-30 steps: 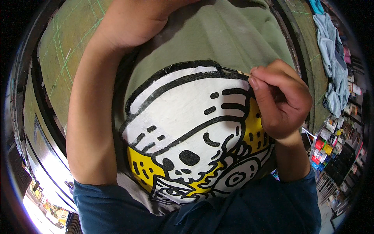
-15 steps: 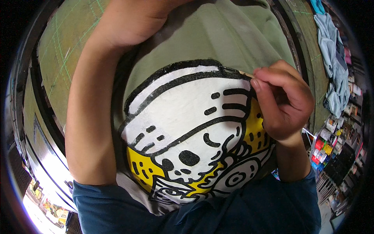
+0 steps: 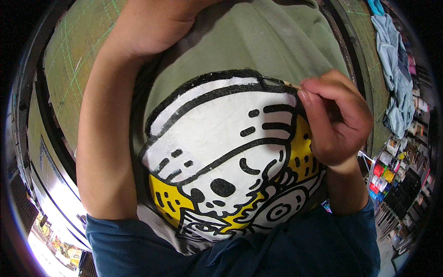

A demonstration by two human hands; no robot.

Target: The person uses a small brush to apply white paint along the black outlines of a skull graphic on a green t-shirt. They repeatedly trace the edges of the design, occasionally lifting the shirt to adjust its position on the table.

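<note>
A greenish-grey cloth (image 3: 277, 41) lies spread before me, bearing a large cartoon print (image 3: 217, 120) in black, white and yellow. At the print's upper right edge, my right hand (image 3: 339, 117) is closed in a pinch of thumb and forefinger. A thin dark and tan sliver (image 3: 288, 84) shows at those fingertips; what it is, I cannot make out. My left hand (image 3: 161, 27) reaches across the cloth's far left part, its wrist bent to the right. The upper edge of the view cuts off its fingers, so any grip there is hidden.
Green-lined boards (image 3: 69, 60) stretch along the left, beside a dark rail and a bright metal edge. Pale blue cloths (image 3: 392, 69) hang at the far right. Below them stand several colourful paint containers (image 3: 382, 175). Dark blue sleeves (image 3: 124, 240) cover my upper arms.
The print has shifted very slightly left, and the thin sliver by my right fingertips shows at a slightly different angle. My right hand keeps its pinch; my left arm has barely moved.
</note>
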